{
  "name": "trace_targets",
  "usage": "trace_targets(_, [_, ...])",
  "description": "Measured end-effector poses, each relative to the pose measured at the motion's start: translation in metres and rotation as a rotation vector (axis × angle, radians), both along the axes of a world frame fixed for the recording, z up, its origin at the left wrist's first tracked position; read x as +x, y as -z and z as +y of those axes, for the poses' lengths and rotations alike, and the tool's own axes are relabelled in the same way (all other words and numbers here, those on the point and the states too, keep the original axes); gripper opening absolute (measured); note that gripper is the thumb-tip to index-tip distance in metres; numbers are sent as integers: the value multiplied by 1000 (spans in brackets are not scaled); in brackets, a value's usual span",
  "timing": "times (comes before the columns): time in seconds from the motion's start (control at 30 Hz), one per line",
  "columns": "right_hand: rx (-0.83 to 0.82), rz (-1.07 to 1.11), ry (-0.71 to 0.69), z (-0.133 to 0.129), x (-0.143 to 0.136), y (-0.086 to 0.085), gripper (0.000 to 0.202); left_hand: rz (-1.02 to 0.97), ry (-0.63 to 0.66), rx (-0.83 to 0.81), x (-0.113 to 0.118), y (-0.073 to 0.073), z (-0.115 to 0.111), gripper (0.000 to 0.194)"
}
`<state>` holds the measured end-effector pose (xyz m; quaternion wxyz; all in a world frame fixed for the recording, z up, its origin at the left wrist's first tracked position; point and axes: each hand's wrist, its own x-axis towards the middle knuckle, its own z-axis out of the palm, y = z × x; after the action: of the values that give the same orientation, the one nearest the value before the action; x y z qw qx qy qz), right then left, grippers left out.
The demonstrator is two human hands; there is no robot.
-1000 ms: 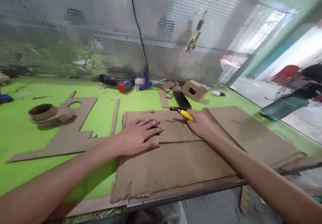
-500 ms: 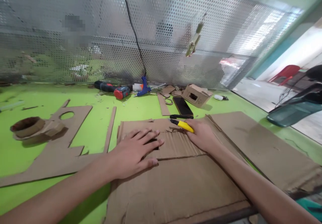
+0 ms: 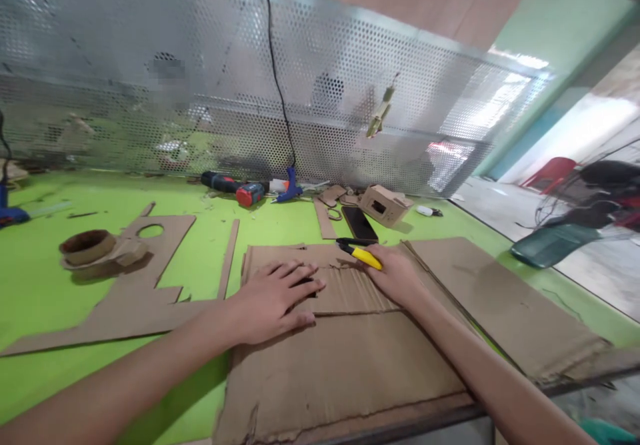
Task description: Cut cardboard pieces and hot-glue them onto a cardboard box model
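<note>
Flat on a large cardboard sheet (image 3: 350, 358) rests my left hand (image 3: 277, 301), its fingers spread. Part of a dark patch in the cardboard shows between those fingers. My right hand (image 3: 393, 271) is closed around a yellow utility knife (image 3: 367, 257) with a dark front end that points left, and this hand lies on the sheet's far right part. Just beyond the knife is a black pen-like thing (image 3: 354, 241). A second cardboard sheet (image 3: 500, 298) lies to the right of my right forearm.
Cut cardboard (image 3: 135, 305) and a cardboard ring (image 3: 87, 248) lie left. At the back are a drill (image 3: 235, 188), a blue glue gun (image 3: 290, 188), a phone (image 3: 360, 223) and a small cardboard box (image 3: 385, 205). A perforated metal screen (image 3: 210, 98) stands behind.
The camera view has shifted, so more shows at the left and above the screen. Both hands stay in nearly the same place on the cardboard, and the knife remains in my right hand.
</note>
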<state>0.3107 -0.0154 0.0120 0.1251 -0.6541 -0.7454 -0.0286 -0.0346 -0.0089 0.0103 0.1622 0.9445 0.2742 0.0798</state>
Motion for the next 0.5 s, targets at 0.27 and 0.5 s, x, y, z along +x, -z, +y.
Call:
trace_targets(0.27, [20,91,7,-1,-2,-1,33,-17,-6,-27,0,0,-1,72])
trace_targets(0.5, [-38,135,-3,-2,-2,-3,39,8,-18,-53,-1,-1,-1,71])
